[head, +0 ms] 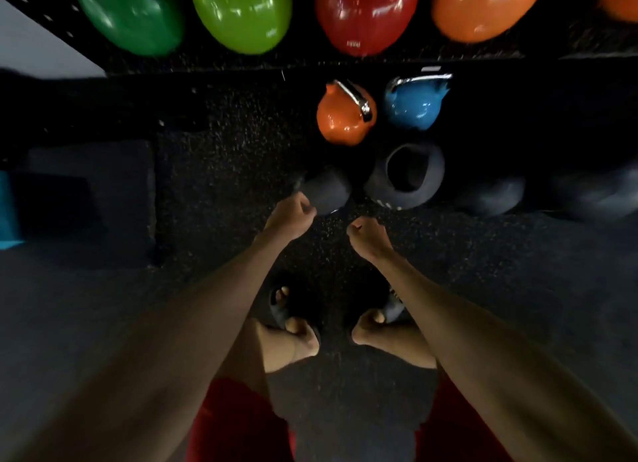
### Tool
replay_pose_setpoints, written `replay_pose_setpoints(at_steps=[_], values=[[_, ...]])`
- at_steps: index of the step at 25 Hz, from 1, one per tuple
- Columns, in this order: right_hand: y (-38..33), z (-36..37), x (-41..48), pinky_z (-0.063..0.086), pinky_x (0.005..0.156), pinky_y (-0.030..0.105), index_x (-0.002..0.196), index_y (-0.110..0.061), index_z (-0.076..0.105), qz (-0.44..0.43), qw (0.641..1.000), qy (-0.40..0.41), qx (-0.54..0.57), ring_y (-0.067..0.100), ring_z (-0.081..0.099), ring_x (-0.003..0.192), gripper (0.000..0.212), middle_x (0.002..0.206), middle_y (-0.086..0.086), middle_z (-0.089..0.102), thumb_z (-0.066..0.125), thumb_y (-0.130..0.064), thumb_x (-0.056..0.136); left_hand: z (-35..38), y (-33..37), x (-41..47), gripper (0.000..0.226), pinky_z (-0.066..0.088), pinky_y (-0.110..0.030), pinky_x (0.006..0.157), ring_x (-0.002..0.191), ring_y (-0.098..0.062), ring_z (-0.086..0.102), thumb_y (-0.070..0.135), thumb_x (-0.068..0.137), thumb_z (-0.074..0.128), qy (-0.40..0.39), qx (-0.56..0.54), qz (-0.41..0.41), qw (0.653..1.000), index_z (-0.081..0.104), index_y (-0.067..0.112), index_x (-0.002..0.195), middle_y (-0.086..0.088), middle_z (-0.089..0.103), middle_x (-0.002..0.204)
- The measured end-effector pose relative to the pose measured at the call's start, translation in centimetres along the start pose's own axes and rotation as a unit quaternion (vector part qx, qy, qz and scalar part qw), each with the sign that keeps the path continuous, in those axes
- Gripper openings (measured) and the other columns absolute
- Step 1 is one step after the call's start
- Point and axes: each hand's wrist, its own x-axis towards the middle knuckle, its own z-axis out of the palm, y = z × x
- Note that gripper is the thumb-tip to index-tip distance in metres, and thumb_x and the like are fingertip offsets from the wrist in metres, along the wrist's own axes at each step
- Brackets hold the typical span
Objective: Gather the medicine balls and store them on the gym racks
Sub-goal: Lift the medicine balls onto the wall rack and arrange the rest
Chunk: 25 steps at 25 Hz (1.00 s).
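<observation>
My left hand (293, 214) reaches down with its fingers curled against the near-left edge of a small dark grey ball-like weight (328, 190) on the floor; whether it grips it is unclear. My right hand (367, 235) is a closed fist with nothing in it, just right of that weight and short of a larger dark round weight (407, 176) with a hollow top. Two more dark balls (492, 195) (593, 195) lie blurred to the right. On the rack shelf above sit a dark green ball (133, 12), a lime ball (243, 12), a red ball (366, 12) and an orange ball (486, 7).
An orange kettlebell (341, 116) and a blue kettlebell (414, 104) with chrome handles stand under the shelf. A perforated black rack upright (41, 11) crosses the top left. A dark mat (89, 199) lies left. My feet in sandals (293, 327) stand on speckled rubber floor (234, 157).
</observation>
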Motion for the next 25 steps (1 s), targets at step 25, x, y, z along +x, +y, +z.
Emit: replay_pose_setpoints(at_steps=[25], values=[[8.5, 15.5, 31.6, 0.047, 0.084, 0.055, 0.128, -0.032, 0.058, 0.114, 0.723, -0.026, 0.681, 0.035, 0.053, 0.117, 0.065, 0.149, 0.007, 0.048, 0.022, -0.074, 0.094, 9.9, -11.4, 29.9, 0.031, 0.043, -0.036, 0.108, 0.101, -0.005, 0.054, 0.049, 0.095, 0.059, 0.092, -0.418, -0.019, 0.904, 0.058, 0.032, 0.121, 0.021, 0.056, 0.1]])
